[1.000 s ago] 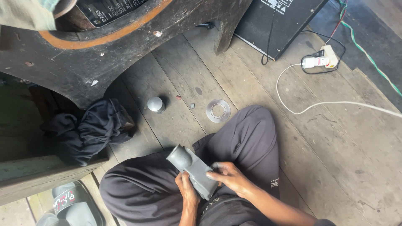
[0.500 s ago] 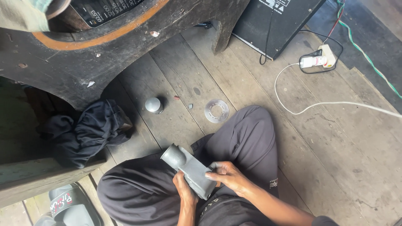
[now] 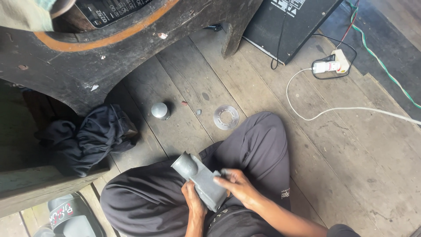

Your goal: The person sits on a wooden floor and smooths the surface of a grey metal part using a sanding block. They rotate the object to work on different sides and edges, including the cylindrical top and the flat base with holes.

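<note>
The grey metal casting [image 3: 201, 177] has barely shifted since a moment ago, resting over the lap, its long axis tilted, round mouth pointing up-left toward the small metal cap [image 3: 160, 110]. Left hand [image 3: 193, 202] and right hand [image 3: 237, 186] each keep their grip pressed around it.

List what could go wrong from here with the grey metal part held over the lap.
The grey metal tube-shaped casting rests only between the left hand and right hand; a slipped grip might drop it onto the legs. The small round metal cap and the flat perforated metal disc lie loose on the plank floor, easily kicked.
</note>
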